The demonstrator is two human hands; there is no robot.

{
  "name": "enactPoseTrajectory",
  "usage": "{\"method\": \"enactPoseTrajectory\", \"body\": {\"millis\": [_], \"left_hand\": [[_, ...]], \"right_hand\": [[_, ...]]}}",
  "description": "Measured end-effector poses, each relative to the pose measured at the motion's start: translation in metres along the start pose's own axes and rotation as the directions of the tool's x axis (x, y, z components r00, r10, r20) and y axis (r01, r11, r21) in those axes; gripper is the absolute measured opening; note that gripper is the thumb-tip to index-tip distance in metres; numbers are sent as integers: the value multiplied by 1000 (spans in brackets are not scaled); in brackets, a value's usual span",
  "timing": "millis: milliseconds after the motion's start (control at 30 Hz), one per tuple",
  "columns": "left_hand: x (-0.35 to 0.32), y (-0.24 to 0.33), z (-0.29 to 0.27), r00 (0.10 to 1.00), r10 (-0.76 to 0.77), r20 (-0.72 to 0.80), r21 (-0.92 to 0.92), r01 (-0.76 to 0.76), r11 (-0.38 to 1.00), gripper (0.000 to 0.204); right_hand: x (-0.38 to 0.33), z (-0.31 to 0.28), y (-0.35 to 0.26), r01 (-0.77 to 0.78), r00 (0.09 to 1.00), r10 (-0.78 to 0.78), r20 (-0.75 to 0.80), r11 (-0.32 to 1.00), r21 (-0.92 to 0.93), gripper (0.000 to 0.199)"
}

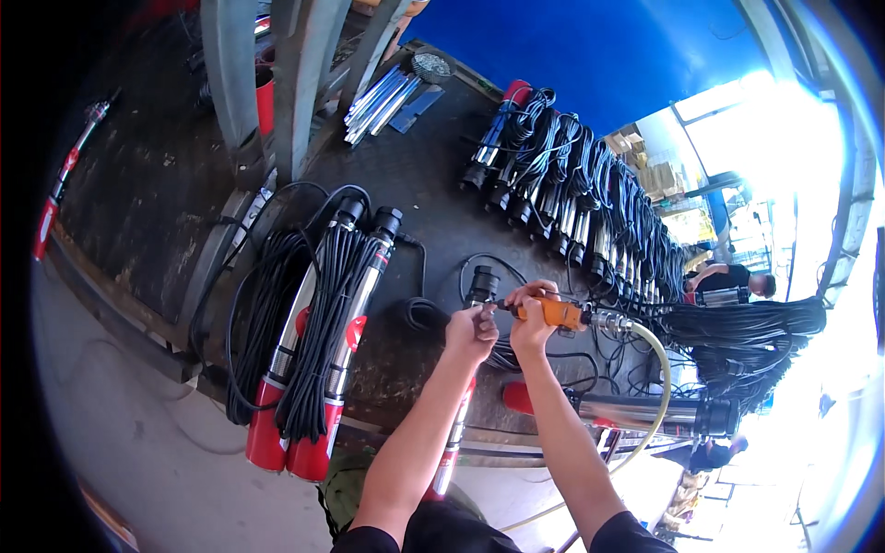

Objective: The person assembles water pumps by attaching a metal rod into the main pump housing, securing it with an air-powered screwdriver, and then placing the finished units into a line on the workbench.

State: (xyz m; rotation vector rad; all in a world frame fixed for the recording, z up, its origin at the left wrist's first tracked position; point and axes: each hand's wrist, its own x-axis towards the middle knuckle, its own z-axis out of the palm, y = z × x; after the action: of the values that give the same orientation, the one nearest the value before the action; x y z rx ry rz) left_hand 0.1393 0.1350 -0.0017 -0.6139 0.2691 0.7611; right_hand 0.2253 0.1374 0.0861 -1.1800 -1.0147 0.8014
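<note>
A slim steel submersible pump point(457, 429) with a black cap point(484, 284) stretches from the bench toward my body. Just below the cap, my left hand point(472, 334) is closed on the pump; its curled fingers hide whether they pinch some small part too. My right hand point(532, 313) grips an orange air screwdriver point(562, 314), whose tip points left at the pump's neck beside my left fingers. A metal coupling point(608, 321) joins the tool to a pale yellow air hose point(666, 369), which curves down past my right forearm.
Two red-ended pumps point(355, 334) with coiled black cables lie left on the dark bench point(406, 189). Several cabled pumps point(576, 184) line its far right side. Another steel pump point(645, 413) lies right of my forearm. Metal strips point(378, 106) lie behind. A co-worker point(733, 278) is at far right.
</note>
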Motion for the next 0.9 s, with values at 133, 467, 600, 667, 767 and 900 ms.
{"method": "enactPoseTrajectory", "body": {"millis": [133, 467, 600, 667, 767, 900], "left_hand": [[-7, -4, 15, 997, 63, -49, -14, -64, 998, 17], [-148, -52, -60, 541, 621, 567, 741, -8, -671, 60], [-173, -72, -95, 779, 542, 316, 743, 153, -652, 86], [-166, -76, -106, 781, 540, 314, 749, 146, -647, 90], [-165, -80, -107, 753, 549, 364, 716, 150, -682, 89], [-166, -79, -103, 753, 553, 358, 717, 158, -679, 90]], "right_hand": [[4, 0, 8, -1, 1000, 1, 21, 1000, 19, 17], [16, 2, 11, -3, 970, 55, 235, 977, -214, 14], [15, 6, 13, -12, 975, 42, 217, 990, -140, 15], [16, 10, 15, -11, 969, 40, 244, 993, -120, 15], [15, 13, 17, 22, 977, 13, 214, 987, -161, 17], [17, 17, 20, 75, 987, -58, 151, 991, -107, 19]]}}
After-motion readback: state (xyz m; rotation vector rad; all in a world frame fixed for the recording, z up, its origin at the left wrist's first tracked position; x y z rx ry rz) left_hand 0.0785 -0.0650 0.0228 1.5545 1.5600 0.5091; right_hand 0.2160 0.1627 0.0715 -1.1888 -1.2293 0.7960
